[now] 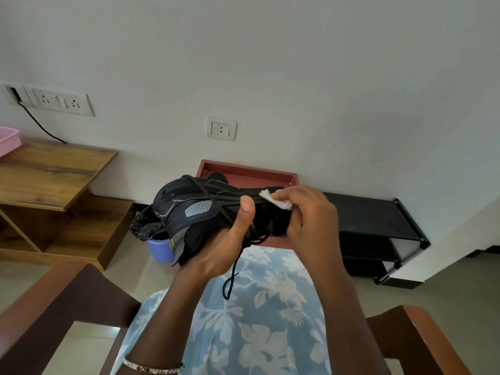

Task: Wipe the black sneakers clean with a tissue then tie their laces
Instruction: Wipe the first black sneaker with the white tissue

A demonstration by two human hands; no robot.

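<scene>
The sneaker fills the centre of the frame. The left hand grips it from below, and the right hand pinches a tissue at its right end. A loose lace dangles into the gap between the forearms. Just lower left of the shoe, a purple bucket lined with a black bag blocks the way down (whether bag and shoe touch is unclear). Behind, a red tray and a black shoe rack stand against the wall. The left armrest and right armrest close in the lower corners. There is open air above the shoe, and bare floor between the left armrest and the wooden shelf unit.
</scene>
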